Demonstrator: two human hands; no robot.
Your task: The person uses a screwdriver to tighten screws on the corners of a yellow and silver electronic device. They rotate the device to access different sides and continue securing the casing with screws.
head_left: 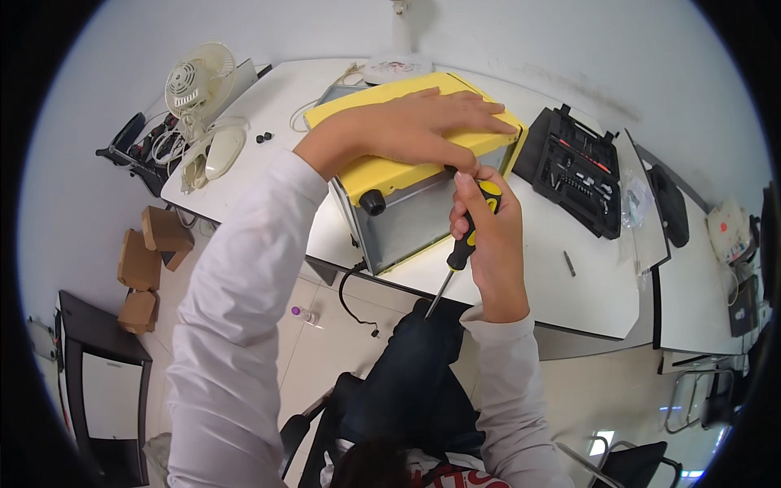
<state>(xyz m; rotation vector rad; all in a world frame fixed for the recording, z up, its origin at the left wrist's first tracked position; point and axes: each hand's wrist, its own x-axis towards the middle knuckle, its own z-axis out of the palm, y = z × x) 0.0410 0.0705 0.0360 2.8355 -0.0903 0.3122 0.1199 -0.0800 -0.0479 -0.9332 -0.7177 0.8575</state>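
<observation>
A yellow box-shaped appliance (pixel 399 180) with a grey panel and a black knob (pixel 373 202) sits tilted toward me on the white table. My left hand (pixel 415 126) lies over its top edge, fingers spread and resting on the yellow casing. In my right hand (pixel 492 220) is a yellow-and-black screwdriver (pixel 462 250), its shaft pointing down toward my lap, clear of the appliance. The thumb and index finger of that hand reach a small dark part on the yellow strip, beside my left thumb; their fingertips partly cover it.
An open black tool case (pixel 573 175) lies on the white table (pixel 569 301) to the right, near a dark pen-like object (pixel 569 263). A white fan (pixel 191 81) stands back left. Cardboard boxes (pixel 140 260) are on the floor. A power cord (pixel 346 301) hangs off the front edge.
</observation>
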